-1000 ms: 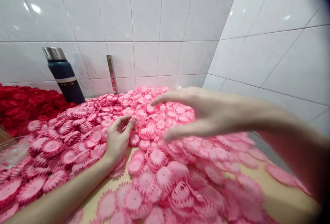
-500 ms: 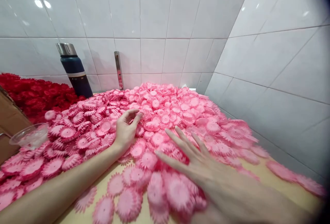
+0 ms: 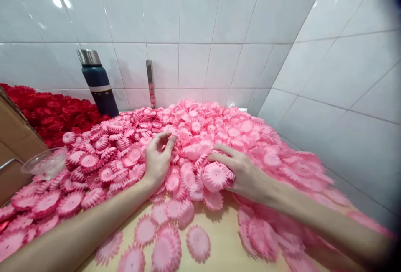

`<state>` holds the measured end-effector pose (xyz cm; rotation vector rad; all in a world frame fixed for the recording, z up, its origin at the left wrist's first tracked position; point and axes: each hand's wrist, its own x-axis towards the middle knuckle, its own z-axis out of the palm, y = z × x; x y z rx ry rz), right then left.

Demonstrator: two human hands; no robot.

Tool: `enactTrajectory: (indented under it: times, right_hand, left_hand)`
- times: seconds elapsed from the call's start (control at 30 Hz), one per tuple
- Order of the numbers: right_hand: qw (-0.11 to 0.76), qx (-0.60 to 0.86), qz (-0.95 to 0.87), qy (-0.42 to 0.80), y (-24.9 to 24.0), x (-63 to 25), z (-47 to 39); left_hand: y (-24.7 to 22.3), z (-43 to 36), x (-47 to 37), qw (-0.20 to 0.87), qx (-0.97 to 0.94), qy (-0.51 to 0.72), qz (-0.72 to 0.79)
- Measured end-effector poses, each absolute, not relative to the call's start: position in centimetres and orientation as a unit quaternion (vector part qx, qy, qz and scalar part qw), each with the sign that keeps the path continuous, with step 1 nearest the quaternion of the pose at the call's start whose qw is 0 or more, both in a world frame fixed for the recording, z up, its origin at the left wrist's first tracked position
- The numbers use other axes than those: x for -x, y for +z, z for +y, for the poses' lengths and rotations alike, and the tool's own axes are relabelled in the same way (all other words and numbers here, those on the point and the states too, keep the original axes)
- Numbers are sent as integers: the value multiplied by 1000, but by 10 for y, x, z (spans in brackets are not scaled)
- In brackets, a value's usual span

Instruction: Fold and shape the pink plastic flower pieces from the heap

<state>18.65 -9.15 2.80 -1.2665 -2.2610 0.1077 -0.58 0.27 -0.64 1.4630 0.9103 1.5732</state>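
Note:
A heap of pink scalloped petal discs point(image 3: 196, 126), with small holes in the middle of some, spreads before me. My left hand point(image 3: 158, 159) rests at the heap's near middle, its thumb and forefinger curved close together. Whatever lies between those tips merges with the pink discs. My right hand point(image 3: 242, 174) curls around a small stack of pink petal discs point(image 3: 215, 177), fingers over the top. Its thumb is hidden. Below the hands, a single pink disc point(image 3: 198, 243) lies flat on the pale yellow tabletop point(image 3: 219, 232).
A dark blue bottle point(image 3: 99, 86) with a steel cap stands at the back left beside red petal pieces point(image 3: 59, 115). A clear plastic bowl point(image 3: 46, 163) and a cardboard box point(image 3: 19, 138) are at the left. White tiled walls point(image 3: 194, 21) close off the back and right.
My right hand has gone from spread fingers over the discs to closing around a stack, uncovering tabletop below. My left hand keeps its place on the heap. The view has shifted slightly.

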Motion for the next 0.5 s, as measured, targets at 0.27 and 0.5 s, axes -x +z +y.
enactTrajectory:
  times: [0.27,0.5]
  right_hand:
    - [377,510,-768,-85,108,-176,46]
    - [254,611,-750,0,159,-156,91]
  left_hand:
    - [-5,1,8,412,-552,618,379]
    - [-4,0,8,415,-551,609,391]
